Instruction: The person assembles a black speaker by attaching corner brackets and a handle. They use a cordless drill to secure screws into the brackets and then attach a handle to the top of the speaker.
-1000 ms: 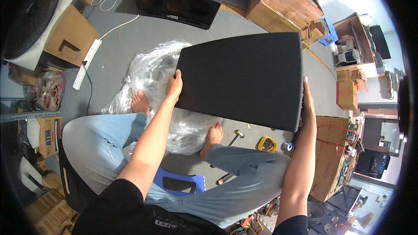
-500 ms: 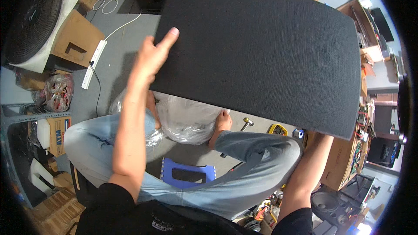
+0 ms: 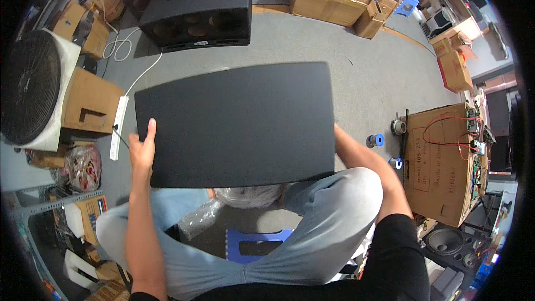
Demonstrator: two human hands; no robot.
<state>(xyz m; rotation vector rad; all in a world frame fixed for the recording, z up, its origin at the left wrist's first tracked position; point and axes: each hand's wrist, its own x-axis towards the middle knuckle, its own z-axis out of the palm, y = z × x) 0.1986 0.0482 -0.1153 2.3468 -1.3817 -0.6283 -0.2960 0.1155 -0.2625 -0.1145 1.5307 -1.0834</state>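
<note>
A large black panel (image 3: 239, 125) with a finely textured face and curved edges is held over my lap. Only this broad face shows, so how thick it is I cannot tell. My left hand (image 3: 144, 153) grips its left edge, thumb lying on the face and fingers behind. At the right edge my right hand (image 3: 341, 138) reaches behind the panel and supports it; its fingers are hidden. Clear plastic wrap (image 3: 203, 218) lies on the floor below the panel, between my legs. Nearer me, a blue step stool (image 3: 233, 246) shows in part.
Black speaker cabinets (image 3: 223, 14) stand at the back left, cardboard boxes (image 3: 326, 3) at the back. On the left are a round black grille (image 3: 30, 86) and a white power strip (image 3: 118, 128). To the right, wire spools (image 3: 375, 140) sit near a large carton (image 3: 434, 161).
The panel has come down and to the left in view, with both hands still on it. My view has shifted, showing more floor and the cabinets behind.
</note>
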